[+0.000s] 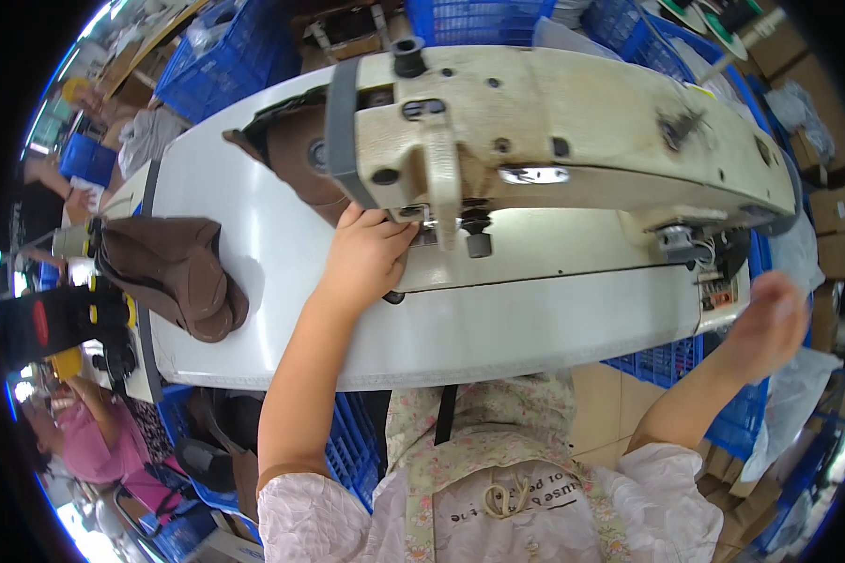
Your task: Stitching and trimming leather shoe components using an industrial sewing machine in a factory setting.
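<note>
A cream sewing machine (573,122) stands across the white table. Beside its needle area is my left hand (368,255), with fingers bent against the near edge of a brown shoe upper (296,155). The machine's head covers part of that upper and hides where it meets the needle. My fingertips are partly hidden there too. Off the table's right end, near the machine's base, my right hand (770,327) is raised and smeared by motion; I see nothing in it. More brown shoe uppers (174,267) lie together on the left of the table.
Blue crates (230,61) stand beyond the table, with others below its near edge. Another machine (75,328) adjoins on the left, where a person in pink (99,441) sits. Cardboard boxes (840,211) and plastic bags (803,403) crowd the right side.
</note>
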Demonstrator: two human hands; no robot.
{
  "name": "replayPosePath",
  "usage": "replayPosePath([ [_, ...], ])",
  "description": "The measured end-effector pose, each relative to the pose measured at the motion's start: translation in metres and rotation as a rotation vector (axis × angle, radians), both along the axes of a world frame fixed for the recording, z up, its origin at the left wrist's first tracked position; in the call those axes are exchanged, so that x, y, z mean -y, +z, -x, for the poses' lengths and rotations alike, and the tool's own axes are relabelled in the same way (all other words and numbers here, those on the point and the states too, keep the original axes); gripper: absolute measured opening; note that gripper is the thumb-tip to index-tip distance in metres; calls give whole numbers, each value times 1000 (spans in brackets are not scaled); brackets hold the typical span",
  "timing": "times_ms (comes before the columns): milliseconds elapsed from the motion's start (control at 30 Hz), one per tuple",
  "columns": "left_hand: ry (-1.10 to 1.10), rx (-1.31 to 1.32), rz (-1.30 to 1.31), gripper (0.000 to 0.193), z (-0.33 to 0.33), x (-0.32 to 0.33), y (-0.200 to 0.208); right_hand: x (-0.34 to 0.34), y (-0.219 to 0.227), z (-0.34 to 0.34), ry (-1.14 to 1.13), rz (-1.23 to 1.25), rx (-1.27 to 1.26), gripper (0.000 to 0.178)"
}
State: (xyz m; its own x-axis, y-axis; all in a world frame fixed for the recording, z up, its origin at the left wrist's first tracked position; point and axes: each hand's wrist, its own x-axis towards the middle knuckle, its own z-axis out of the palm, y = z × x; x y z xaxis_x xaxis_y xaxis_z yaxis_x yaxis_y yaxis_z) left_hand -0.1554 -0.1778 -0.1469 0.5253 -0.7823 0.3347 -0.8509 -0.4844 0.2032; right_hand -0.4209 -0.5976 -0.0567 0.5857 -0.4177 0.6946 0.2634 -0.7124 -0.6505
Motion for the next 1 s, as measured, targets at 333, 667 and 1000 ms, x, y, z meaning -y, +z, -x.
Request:
replayPosePath([
  [333, -61, 92, 23, 23, 0, 5, 2, 140, -69, -35, -349, -701, -31, 61],
  [667, -10, -86, -85, 39, 0, 5, 3, 199, -52, -8, 159, -1035, -28, 49],
  [1000, -31, 25, -50, 45, -3, 9, -4, 219, 41, -81, -128, -735, -301, 46],
])
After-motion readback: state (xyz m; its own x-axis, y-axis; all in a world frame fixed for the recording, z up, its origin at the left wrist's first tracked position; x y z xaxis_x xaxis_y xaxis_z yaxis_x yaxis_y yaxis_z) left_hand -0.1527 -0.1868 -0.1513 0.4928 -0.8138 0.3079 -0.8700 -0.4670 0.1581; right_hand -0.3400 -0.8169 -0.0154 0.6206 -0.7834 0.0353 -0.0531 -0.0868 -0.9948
